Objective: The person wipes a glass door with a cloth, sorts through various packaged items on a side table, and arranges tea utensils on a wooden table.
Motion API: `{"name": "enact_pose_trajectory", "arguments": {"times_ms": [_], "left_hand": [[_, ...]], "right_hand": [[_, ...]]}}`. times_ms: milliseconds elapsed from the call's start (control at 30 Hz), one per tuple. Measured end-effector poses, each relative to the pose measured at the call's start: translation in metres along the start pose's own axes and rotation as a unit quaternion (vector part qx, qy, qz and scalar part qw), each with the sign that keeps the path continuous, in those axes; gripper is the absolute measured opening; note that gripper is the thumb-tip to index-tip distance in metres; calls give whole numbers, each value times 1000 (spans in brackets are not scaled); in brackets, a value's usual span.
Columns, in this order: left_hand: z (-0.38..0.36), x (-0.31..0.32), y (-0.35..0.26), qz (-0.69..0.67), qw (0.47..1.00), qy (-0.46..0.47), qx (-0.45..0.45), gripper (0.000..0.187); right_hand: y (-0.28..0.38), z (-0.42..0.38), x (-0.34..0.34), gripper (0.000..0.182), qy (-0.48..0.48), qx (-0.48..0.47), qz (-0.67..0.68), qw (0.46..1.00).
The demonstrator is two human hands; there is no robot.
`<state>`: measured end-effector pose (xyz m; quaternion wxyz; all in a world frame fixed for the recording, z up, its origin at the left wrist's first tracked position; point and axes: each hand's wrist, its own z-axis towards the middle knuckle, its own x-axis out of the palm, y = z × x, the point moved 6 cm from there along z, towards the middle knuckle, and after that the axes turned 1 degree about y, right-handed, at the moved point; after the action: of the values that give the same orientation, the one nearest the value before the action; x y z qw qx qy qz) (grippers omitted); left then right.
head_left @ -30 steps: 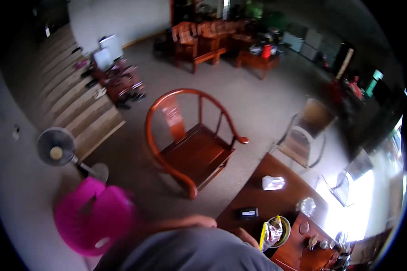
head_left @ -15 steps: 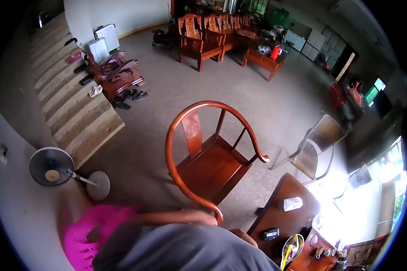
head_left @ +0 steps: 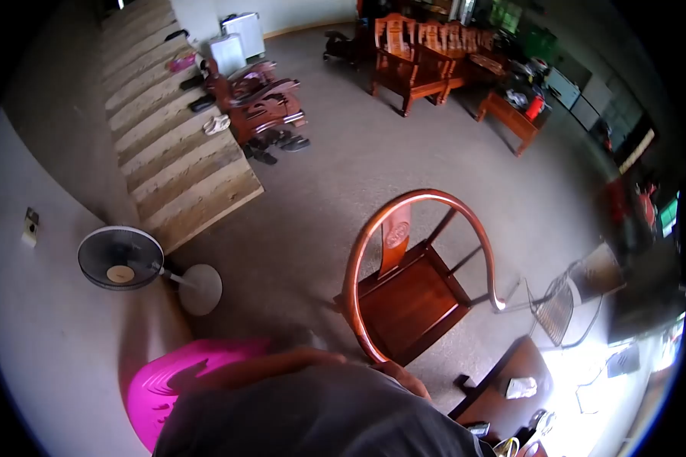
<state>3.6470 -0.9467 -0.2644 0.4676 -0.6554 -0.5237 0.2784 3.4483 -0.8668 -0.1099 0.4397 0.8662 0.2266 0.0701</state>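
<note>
My left hand (head_left: pixel 324 356) reaches out past the grey shirt at the bottom, beside the near arm of a reddish-brown wooden armchair (head_left: pixel 411 308). A small gap seems to lie between this hand and the chair arm; its fingers are not clear. My right hand (head_left: pixel 404 378) is partly hidden behind the shirt. It lies at the front end of the same chair arm and appears to touch it, though I cannot make out its fingers. The chair stands upright, with a curved rail and a carved back panel. Left of my body is a bright pink plastic chair (head_left: pixel 149 388).
A standing fan (head_left: pixel 122 259) is by the left wall, near wooden steps (head_left: pixel 198 186) with shoes. A dark wooden table (head_left: pixel 537 362) holds a white packet (head_left: pixel 521 388). A woven metal-framed chair (head_left: pixel 554 316) stands right; carved wooden seats (head_left: pixel 411 65) line the back.
The view has swung left, so the room appears shifted right. My left hand has drawn away from the chair arm's end, while my right hand now shows closer to it.
</note>
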Motion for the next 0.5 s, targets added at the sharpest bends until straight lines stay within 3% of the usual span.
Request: {"name": "enact_pose_trajectory", "arguments": {"times_ms": [167,233,367,500], "left_hand": [[-37,-69,69,-19,998,3,62,39],[-76,-105,72,-55,994,-66,72,40],[-208,-169,-29,-3,988,-153,-22,43],[-289,-221,-102,-164,953,-245,-64,48]], "right_hand": [[45,110,-5,36,56,-4,-33,998],[67,169,-3,36,81,-17,-49,995],[124,268,7,37,108,-46,-56,992],[235,308,-12,40,93,-39,-58,993]]}}
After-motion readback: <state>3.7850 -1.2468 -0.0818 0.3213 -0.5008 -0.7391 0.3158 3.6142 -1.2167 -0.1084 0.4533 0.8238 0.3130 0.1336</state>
